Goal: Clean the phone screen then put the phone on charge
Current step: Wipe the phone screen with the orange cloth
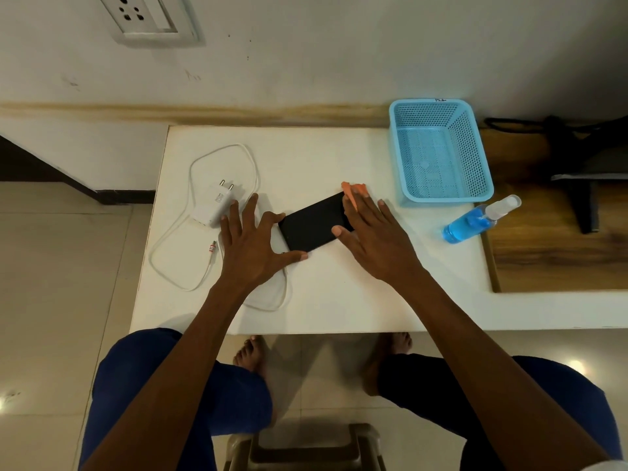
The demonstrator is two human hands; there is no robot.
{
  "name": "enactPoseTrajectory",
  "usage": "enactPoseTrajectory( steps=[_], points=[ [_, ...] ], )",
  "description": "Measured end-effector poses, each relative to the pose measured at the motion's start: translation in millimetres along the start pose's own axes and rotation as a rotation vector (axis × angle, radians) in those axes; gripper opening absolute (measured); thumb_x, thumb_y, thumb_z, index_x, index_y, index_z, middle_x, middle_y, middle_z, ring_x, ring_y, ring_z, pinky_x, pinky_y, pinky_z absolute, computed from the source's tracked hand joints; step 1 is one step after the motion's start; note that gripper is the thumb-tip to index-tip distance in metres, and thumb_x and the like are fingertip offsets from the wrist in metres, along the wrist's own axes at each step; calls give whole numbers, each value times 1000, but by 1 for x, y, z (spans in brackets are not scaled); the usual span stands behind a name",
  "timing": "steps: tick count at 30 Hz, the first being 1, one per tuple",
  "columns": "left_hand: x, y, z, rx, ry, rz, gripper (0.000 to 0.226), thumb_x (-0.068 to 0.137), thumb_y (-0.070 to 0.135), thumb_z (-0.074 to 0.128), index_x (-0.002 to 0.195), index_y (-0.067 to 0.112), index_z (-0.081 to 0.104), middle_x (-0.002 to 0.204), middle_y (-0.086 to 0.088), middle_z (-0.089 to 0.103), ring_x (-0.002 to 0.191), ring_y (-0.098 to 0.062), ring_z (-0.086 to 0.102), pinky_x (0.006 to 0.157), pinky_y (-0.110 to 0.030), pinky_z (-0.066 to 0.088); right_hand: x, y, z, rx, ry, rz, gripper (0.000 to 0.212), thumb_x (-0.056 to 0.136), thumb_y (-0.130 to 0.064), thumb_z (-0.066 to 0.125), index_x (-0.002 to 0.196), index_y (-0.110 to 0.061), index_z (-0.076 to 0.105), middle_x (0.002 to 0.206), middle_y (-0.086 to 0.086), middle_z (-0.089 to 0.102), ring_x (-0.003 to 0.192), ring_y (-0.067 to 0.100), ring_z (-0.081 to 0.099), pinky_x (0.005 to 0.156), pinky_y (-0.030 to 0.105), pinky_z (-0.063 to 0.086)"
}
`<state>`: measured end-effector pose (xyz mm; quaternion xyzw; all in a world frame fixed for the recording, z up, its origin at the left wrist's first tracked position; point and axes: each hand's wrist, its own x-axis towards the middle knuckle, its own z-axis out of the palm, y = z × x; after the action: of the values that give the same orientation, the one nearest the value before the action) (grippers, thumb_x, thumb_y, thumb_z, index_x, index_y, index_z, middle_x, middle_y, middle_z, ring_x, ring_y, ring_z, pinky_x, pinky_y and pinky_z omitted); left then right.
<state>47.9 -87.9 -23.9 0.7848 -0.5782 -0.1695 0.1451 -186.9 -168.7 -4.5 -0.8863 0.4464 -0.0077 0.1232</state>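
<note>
Both forearms reach over white tabletop (pixel 339 294); left hand (pixel 251 246) braces flat black phone (pixel 312 222), fingers spread, unclenched; right hand (pixel 373 239) presses orange cloth (pixel 353 193) flat onto it.

blue basket (pixel 441 110) | brown stool (pixel 306 447) | dark object, maybe bag (pixel 584 144)

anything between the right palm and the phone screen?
Yes, in the head view an orange cloth lies under the right hand, pressed flat onto the far end of the phone. Only its edge shows past the fingers.
</note>
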Motion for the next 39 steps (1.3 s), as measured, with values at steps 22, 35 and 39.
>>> enactPoseTrajectory(
  steps=[22, 35, 39],
  points=[
    [1, 1, 0, 22, 7, -6, 88, 61, 81, 65, 137, 40, 47, 164, -5, 9, 150, -38, -5, 118, -56, 0, -33, -12, 12, -39, -46, -256, 69, 104, -59, 15, 159, -17, 19, 167, -1, 4, 154, 12, -1, 126, 35, 7],
    [2, 4, -3, -75, -35, -25, 84, 62, 72, 74, 136, 43, 46, 165, -1, 5, 150, -36, -9, 119, -55, -1, -16, 1, 1, 31, -7, 18, 76, 99, -62, 6, 160, -16, 4, 168, -4, -6, 154, 14, -9, 126, 38, 6],
    [3, 2, -3, -78, -32, -19, 84, 62, 73, 73, 136, 43, 47, 165, -3, 5, 150, -36, -10, 119, -55, -2, 4, -3, 2, 66, -19, 24, 77, 99, -62, 10, 160, -16, 1, 168, -5, -9, 154, 15, -11, 126, 40, 3]
  ],
)
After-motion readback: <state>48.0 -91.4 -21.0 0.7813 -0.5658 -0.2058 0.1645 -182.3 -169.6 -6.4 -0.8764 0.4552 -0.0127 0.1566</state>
